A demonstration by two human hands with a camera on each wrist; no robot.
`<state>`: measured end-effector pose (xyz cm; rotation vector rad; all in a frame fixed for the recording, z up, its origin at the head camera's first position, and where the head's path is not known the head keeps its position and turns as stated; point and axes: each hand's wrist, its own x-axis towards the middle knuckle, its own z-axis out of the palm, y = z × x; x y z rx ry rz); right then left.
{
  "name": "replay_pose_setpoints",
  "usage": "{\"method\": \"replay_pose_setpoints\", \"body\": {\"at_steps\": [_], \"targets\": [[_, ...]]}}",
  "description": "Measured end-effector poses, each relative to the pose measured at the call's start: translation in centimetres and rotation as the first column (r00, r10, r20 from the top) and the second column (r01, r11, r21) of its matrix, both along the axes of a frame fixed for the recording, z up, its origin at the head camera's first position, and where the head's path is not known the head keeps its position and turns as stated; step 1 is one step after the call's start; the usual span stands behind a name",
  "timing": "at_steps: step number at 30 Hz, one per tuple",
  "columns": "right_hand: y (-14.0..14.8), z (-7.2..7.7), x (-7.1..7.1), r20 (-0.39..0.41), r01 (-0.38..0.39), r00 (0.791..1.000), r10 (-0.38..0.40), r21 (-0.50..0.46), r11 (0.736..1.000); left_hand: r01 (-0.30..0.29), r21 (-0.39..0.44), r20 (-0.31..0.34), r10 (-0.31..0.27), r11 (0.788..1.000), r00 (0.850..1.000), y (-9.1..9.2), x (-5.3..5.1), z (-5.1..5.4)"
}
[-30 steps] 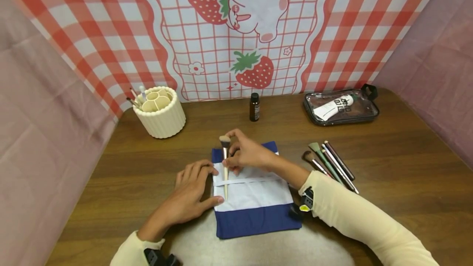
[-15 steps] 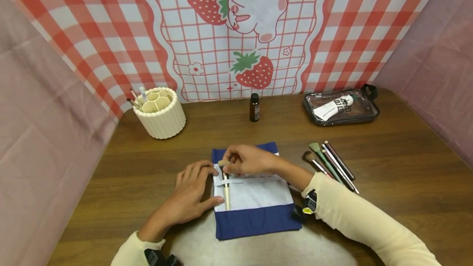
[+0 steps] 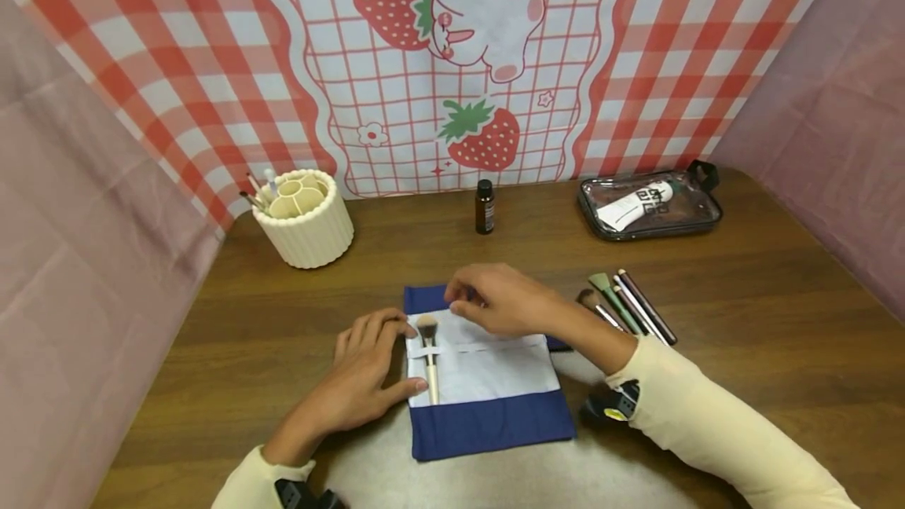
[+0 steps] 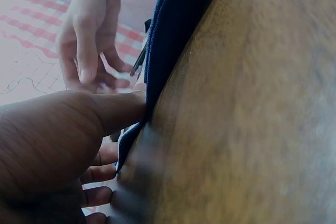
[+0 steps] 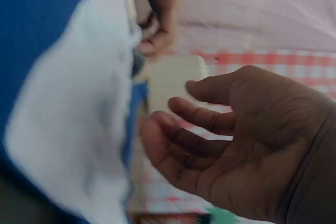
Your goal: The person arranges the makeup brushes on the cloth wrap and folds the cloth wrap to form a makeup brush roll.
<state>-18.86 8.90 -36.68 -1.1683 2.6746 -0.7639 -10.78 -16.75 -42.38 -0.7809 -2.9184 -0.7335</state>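
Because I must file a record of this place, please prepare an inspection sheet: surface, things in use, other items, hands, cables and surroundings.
Surface: wooden table.
Things in use: blue-and-white cloth case lies open; one brush lies beneath its white strap; loose brushes lie to the right.
Other items: ribbed cream holder, dark bottle, clear pouch with a white tube inside.
Hands: left hand touches the case's left edge; right hand is above the case, holding nothing.
Cables: nothing seen.
Surroundings: red-and-white printed backdrop, pink side cloths.
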Motion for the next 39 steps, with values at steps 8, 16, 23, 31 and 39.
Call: {"method": "replay_pose_setpoints", "body": {"at_steps": [8, 16, 23, 31, 39], "targets": [[5.9, 3.1, 0.6, -0.074, 0.178, 0.982, -0.171, 0.108, 0.978, 0.006, 0.011, -0.006, -0.006, 1.0, 1.0, 0.0, 0.0, 0.1], [11.1, 3.5, 0.7, -0.076, 0.259, 0.966, -0.248, 0.219, 0.941, 0.001, -0.001, 0.012, -0.001, 1.0, 1.0, 0.0, 0.0, 0.2], [12.9, 2.5, 1.2, -0.101, 0.303, 0.953, -0.286, 0.345, 0.889, 0.008, 0.008, -0.01, -0.007, 1.0, 1.0, 0.0, 0.1, 0.2], [13.1, 1.4, 1.5, -0.073, 0.299, 0.953, -0.293, 0.359, 0.884, 0.008, 0.003, 0.001, -0.008, 1.0, 1.0, 0.1, 0.0, 0.3], [13.2, 0.8, 1.4, -0.115, 0.291, 0.957, -0.268, 0.33, 0.898, 0.0, -0.01, 0.014, 0.001, 1.0, 1.0, 0.1, 0.0, 0.5]]}}
